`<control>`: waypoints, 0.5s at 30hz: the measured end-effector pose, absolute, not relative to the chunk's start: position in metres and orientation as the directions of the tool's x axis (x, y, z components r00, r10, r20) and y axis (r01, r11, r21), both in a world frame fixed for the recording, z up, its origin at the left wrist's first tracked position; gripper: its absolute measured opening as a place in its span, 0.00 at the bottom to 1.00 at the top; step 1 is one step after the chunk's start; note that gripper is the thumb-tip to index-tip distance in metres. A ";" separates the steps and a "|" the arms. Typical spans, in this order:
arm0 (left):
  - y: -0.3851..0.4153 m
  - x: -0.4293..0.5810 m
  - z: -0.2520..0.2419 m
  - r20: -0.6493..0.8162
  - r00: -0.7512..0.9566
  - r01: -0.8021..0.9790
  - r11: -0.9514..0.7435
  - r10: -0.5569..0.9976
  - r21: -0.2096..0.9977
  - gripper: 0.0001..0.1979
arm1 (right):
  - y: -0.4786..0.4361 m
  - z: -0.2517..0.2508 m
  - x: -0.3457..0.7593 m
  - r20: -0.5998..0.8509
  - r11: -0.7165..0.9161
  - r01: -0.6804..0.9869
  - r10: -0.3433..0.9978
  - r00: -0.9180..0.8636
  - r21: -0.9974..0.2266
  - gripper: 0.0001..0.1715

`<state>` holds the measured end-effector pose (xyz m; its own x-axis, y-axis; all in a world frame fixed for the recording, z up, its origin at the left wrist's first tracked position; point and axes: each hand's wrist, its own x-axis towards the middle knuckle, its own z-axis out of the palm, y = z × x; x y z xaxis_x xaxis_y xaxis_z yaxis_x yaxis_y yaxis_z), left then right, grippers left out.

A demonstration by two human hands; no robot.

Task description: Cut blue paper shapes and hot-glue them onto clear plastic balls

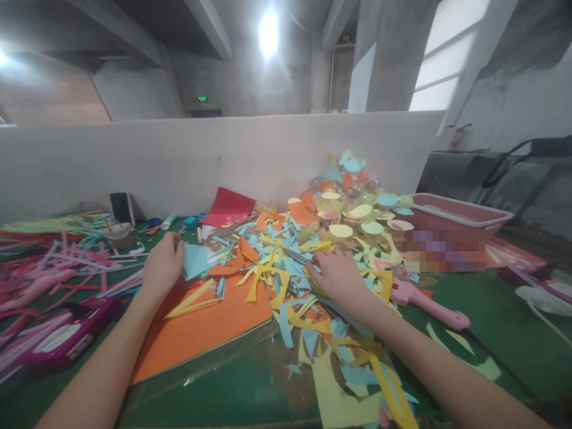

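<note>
My left hand point(164, 263) is closed, its fingers pinching the edge of a light blue piece of paper point(195, 262). Over the heap of paper scraps point(286, 280), my right hand point(340, 275) curls around a pair of scissors. Only the metal scissor blades point(295, 256) show, pointing left toward the blue paper; the handles are mostly hidden under the palm. A large orange sheet point(201, 333) lies between my arms, partly covered by yellow, blue and orange offcuts.
Behind my right hand rises a pile of cut paper rounds point(361, 211), next to a pink basket point(465, 217). A pink-handled tool point(431, 304) lies at right. Pink strips point(58, 256), a purple device point(74, 333), a cup point(120, 235) and a phone point(120, 208) are at left.
</note>
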<state>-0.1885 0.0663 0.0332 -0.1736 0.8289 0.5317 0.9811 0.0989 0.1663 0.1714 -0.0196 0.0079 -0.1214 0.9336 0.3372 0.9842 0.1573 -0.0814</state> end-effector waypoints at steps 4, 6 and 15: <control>0.065 -0.187 0.028 0.516 -0.188 0.981 0.132 0.836 0.143 0.16 | -0.021 0.009 0.170 0.288 0.174 0.976 0.949 -0.131 -0.132 0.19; 0.065 -0.185 0.026 0.504 -0.199 0.979 0.151 0.840 0.135 0.17 | -0.021 0.009 0.168 0.264 0.183 0.973 0.954 -0.141 -0.143 0.19; 0.063 -0.179 0.024 0.565 -0.206 0.972 0.236 0.799 0.021 0.23 | -0.023 0.011 0.166 0.240 0.208 0.966 0.956 -0.167 -0.156 0.19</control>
